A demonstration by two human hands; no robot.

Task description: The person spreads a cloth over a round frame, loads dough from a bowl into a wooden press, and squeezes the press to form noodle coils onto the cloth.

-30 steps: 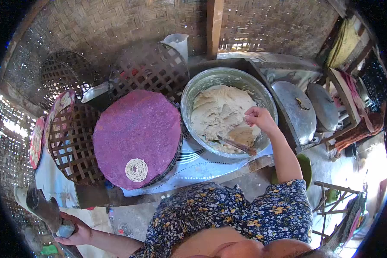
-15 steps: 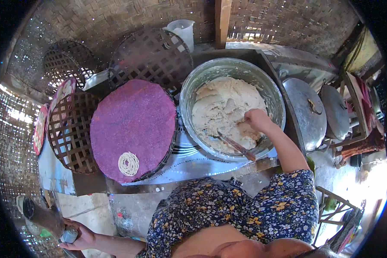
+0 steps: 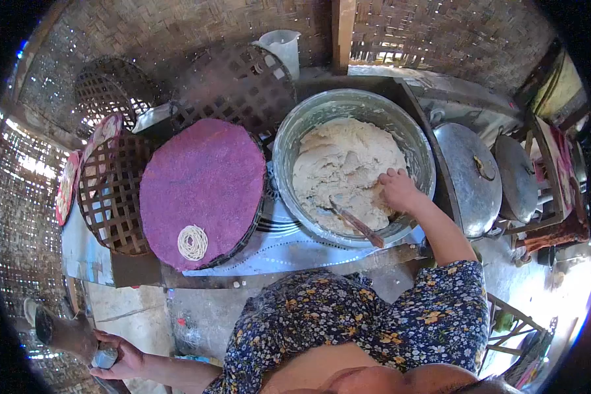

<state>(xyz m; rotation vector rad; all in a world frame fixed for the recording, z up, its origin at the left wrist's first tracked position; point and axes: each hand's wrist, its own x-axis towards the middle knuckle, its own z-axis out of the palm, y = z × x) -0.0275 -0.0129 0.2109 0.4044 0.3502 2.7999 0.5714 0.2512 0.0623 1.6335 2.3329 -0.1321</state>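
My right hand [image 3: 402, 191] is over the pale dough [image 3: 348, 154] in a large metal basin [image 3: 289, 190]. Its fingers are apart and bent, with the tips at the dough's surface. Near it, a wooden-handled utensil [image 3: 361, 228] leans from the dough onto the basin's rim, its far end sunk in. At the lower left, my left hand [image 3: 126, 358] is closed around the grey, blunt end [image 3: 105, 356] of a dark cylindrical object [image 3: 65, 333]. Left of the basin, a coil of thin white dough strands [image 3: 192, 243] lies on a round purple mat [image 3: 203, 184].
Woven round trays [image 3: 111, 197] stand left of the mat, and another [image 3: 243, 85] leans behind it. A translucent pitcher [image 3: 282, 49] is at the back. Lidded metal pots [image 3: 467, 177] stand right of the basin. A blue-white sheet [image 3: 276, 253] covers the table's front.
My right hand's fingers have gone from bunched together to spread over the dough. My left hand keeps its hold on the cylindrical object. The view has shifted slightly.
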